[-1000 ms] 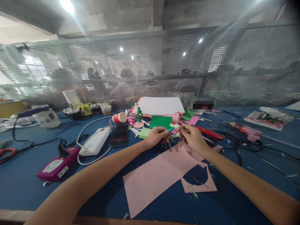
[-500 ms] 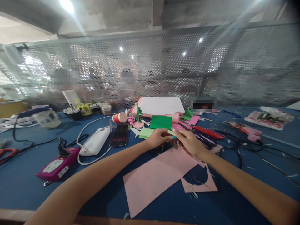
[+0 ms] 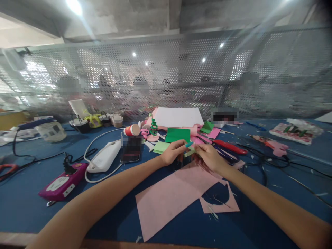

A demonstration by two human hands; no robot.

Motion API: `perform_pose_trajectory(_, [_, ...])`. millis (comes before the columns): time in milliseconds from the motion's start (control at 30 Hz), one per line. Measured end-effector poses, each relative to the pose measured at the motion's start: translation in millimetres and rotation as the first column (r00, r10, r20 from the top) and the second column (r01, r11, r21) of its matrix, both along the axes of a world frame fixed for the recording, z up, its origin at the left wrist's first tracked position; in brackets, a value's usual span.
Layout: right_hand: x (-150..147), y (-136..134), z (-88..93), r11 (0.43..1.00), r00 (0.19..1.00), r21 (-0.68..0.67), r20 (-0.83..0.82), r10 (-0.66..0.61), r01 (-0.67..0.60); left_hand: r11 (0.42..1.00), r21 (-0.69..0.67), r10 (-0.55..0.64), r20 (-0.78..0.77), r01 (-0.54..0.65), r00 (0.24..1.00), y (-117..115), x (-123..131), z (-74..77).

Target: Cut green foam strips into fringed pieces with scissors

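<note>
Pinching with their fingertips in the head view, the left hand [image 3: 174, 152] and the right hand [image 3: 210, 157] grip a light-green strip [image 3: 190, 152] between them, its held ends partly hidden by the fingers. Taking the strip as the clock's centre, a pale-pink sheet [image 3: 168, 204] lies at seven o'clock, a pink scrap with a round cutout [image 3: 232, 206] at five, a red-handled tool [image 3: 230, 147] at three, a smartphone [image 3: 133, 148] at nine, and a dark-green sheet [image 3: 177, 134] just beyond at eleven.

Pale green strip [image 3: 190, 152], partly hidden!
Left hand [image 3: 176, 152] and right hand [image 3: 209, 157] mask its ends; people [image 3: 141, 86] behind the mesh [image 3: 178, 69] blur.
</note>
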State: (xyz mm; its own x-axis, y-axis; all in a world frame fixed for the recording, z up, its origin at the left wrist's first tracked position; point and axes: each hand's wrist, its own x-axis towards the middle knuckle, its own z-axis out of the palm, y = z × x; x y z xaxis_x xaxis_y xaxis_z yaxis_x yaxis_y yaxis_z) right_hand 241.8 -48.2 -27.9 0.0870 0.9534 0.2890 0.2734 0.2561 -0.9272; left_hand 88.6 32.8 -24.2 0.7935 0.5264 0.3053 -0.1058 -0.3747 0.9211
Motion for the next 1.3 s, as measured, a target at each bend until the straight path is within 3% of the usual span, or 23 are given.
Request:
perform_pose_trajectory(100, [-0.7,1.2,-3.1,0.998,0.997,-0.043,-0.072,0.039,-0.042,0.985,0.128,0.114,-0.01,-0.112,0.993,1.1,1.2,-3.8])
perform_pose_trajectory(200, [0.4,3.1,-3.7,0.999,0.993,-0.016,-0.11,0.034,-0.036,0.968,0.171,0.18,0.031,-0.182,0.983,1.0,1.8,-4.9])
perform_pose_trajectory(533, [8.9,8.4,-1.4,0.999,0.993,0.049,-0.118,0.008,-0.003,0.913,0.021,0.399,0.173,-0.408,0.901,7.7,2.0,-0.9])
perform_pose_trajectory(633, [7.6,6.3,0.4,0.998,0.993,0.059,-0.115,0.006,0.001,0.848,0.057,0.511,0.172,-0.526,0.842,15.8,2.2,-3.8])
perform_pose_trajectory(767, [6.5,3.1,1.2,0.999,0.999,0.044,-0.041,0.002,0.0,0.689,0.267,0.628,0.245,-0.674,0.739,11.4,-0.7,-2.9])
perform_pose_trajectory(833, [6.6,2.1,0.9,0.999,0.999,0.043,0.031,-0.02,0.018,0.594,0.491,0.579,0.289,-0.637,0.763,3.0,-2.4,-0.5])
perform_pose_trajectory(900, [7.0,1.6,0.7,0.996,0.993,0.074,0.1,-0.055,0.048,0.555,0.714,0.434,0.189,-0.426,0.881,-4.3,-2.8,1.2])
perform_pose_trajectory(967, [7.4,1.5,1.2,0.992,0.988,0.104,0.132,-0.079,0.065,0.526,0.829,0.284,0.038,-0.189,0.958,-7.2,-1.8,1.2])
perform_pose_trajectory(1033, [7.7,1.3,2.3,0.99,0.985,0.118,0.139,-0.098,0.082,0.508,0.859,0.193,-0.04,-0.065,0.98,-5.7,0.0,-0.1])
perform_pose_trajectory(1100, [7.7,0.7,3.8,0.987,0.982,0.115,0.142,-0.125,0.109,0.524,0.851,0.142,-0.043,-0.038,0.989,-2.5,1.4,-1.2])
perform_pose_trajectory(1300, [7.5,-0.6,4.4,0.991,0.979,0.078,0.167,-0.12,0.108,0.66,0.75,0.088,-0.007,-0.053,0.996,-1.2,-0.3,0.9])
